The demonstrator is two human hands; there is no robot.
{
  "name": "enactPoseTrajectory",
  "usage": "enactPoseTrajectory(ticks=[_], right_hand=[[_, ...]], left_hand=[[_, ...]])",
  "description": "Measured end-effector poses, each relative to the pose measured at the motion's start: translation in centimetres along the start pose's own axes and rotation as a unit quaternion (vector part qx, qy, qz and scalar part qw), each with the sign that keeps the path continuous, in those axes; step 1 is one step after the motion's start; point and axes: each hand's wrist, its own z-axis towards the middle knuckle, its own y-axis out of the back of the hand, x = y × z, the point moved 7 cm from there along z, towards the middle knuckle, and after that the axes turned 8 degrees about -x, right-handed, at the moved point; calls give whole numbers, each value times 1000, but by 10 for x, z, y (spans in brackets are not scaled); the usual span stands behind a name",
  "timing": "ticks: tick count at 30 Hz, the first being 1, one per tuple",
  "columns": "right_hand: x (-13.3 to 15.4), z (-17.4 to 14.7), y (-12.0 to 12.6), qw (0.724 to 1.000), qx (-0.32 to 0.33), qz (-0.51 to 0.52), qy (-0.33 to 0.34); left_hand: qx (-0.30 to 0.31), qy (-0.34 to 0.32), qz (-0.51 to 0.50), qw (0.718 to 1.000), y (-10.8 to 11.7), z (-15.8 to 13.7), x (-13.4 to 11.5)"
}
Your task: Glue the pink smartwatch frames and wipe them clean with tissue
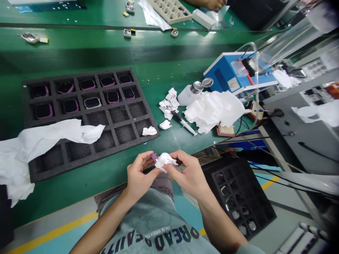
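Observation:
Over the bench's front edge, my left hand (140,176) grips a small purple watch case (154,156), mostly covered by a crumpled white wipe (165,159). My right hand (189,174) pinches that wipe against the case, thumb and fingers closed. Just beyond lies a black foam tray (95,154) with square compartments. Its two far rows hold several smartwatches, mostly purple-framed like this purple watch (43,110), plus one pale-framed watch (92,102). A long white cloth (57,133) drapes over the tray's near left, and a folded wipe (149,131) rests at its right corner.
Right of the tray are a syringe (184,123), stained wipes (169,105), a white dispenser bottle (186,96), a wipe pile (215,110) and a blue machine (225,72) with cables. A second black tray (261,201) sits lower right. Another person's hand (215,5) shows across the bench.

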Motion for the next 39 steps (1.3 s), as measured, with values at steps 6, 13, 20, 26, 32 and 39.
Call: enactPoseTrajectory(ticks=[6,13,20,26,32,39], right_hand=[[-1,0,1,999,-26,-10,42],[-45,2,5,995,-80,7,-58],[-45,96,113,950,-312,4,-11],[-26,206,119,932,-288,-218,2],[-35,226,103,924,-268,-273,-14],[-25,210,108,929,-264,-261,-2]], left_hand=[[-2,56,-59,997,0,3,-2],[-2,97,-98,990,2,5,-2],[-4,71,-119,990,5,13,-8],[-19,55,-138,989,8,15,-11],[-21,56,-138,989,9,16,-11],[-34,57,-141,988,8,18,-12]])
